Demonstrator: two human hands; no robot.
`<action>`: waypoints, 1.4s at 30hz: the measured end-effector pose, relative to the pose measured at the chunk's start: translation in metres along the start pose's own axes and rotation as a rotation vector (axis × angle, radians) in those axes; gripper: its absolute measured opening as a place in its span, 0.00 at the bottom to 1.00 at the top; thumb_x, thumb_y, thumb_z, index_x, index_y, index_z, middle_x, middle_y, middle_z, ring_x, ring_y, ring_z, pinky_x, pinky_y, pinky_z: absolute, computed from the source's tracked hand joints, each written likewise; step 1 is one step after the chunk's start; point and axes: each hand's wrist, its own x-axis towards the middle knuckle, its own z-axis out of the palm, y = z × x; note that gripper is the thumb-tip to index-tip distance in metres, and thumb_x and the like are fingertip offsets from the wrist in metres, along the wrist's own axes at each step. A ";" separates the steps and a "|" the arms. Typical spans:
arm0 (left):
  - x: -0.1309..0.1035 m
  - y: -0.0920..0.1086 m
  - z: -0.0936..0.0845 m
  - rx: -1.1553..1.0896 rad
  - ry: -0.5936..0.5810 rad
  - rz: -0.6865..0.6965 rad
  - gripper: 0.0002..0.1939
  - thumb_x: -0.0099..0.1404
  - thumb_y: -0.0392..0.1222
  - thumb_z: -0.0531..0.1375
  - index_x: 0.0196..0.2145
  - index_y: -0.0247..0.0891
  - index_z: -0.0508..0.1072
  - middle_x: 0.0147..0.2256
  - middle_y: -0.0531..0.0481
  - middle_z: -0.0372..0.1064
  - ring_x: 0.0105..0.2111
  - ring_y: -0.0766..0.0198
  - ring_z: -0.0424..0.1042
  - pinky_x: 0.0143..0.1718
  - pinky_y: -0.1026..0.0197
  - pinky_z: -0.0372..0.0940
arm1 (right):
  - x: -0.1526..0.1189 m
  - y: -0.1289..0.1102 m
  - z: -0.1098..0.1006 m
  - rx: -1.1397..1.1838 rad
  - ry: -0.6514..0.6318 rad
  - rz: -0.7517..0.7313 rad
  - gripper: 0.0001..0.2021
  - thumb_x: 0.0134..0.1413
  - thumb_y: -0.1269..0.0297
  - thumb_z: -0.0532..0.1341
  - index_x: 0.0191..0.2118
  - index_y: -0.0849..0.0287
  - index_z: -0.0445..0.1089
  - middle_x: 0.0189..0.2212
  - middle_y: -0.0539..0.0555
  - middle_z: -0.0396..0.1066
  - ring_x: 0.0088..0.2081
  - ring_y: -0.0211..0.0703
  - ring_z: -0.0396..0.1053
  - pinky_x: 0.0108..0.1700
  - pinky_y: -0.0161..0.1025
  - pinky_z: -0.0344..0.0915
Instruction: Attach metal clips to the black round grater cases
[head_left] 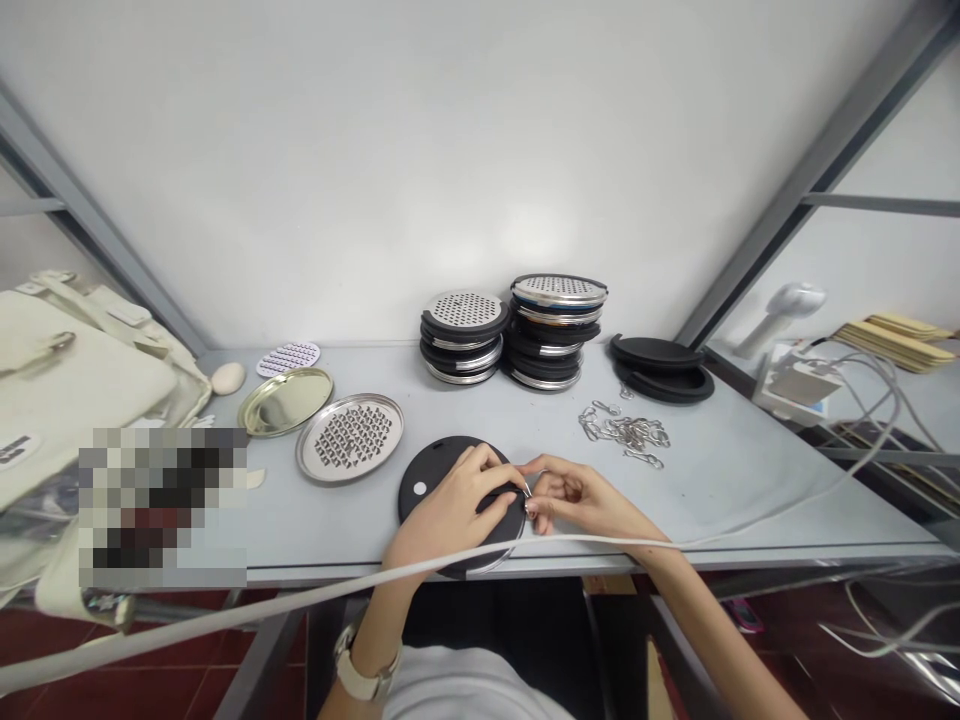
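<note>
A white cable runs across your view, passing in front of both your forearms and the lower part of the black disc at the table's front edge. Your left hand lies over that disc; whether its fingers clamp it, you cannot tell. Your right hand pinches a small metal clip at the disc's right edge. Beyond sit a round grater plate, loose clips, black covers and two stacks.
</note>
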 end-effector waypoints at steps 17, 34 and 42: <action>0.001 0.000 0.000 -0.006 -0.001 0.003 0.10 0.68 0.34 0.53 0.44 0.42 0.69 0.43 0.50 0.62 0.46 0.62 0.64 0.52 0.58 0.59 | -0.001 -0.002 0.001 -0.023 -0.010 -0.027 0.25 0.54 0.58 0.65 0.56 0.58 0.63 0.24 0.48 0.71 0.27 0.39 0.72 0.34 0.38 0.69; 0.001 0.000 -0.001 0.006 -0.007 0.011 0.10 0.68 0.33 0.53 0.44 0.42 0.69 0.43 0.50 0.62 0.45 0.62 0.64 0.51 0.58 0.60 | -0.004 -0.005 0.002 -0.110 -0.027 -0.079 0.19 0.63 0.55 0.55 0.55 0.58 0.63 0.30 0.52 0.72 0.29 0.40 0.72 0.35 0.38 0.70; 0.002 0.000 -0.002 0.008 -0.024 0.012 0.10 0.68 0.34 0.53 0.44 0.42 0.70 0.42 0.49 0.62 0.45 0.61 0.63 0.50 0.58 0.60 | -0.001 -0.003 0.006 -0.154 -0.004 -0.077 0.17 0.59 0.54 0.60 0.49 0.56 0.63 0.24 0.46 0.67 0.25 0.37 0.67 0.29 0.34 0.65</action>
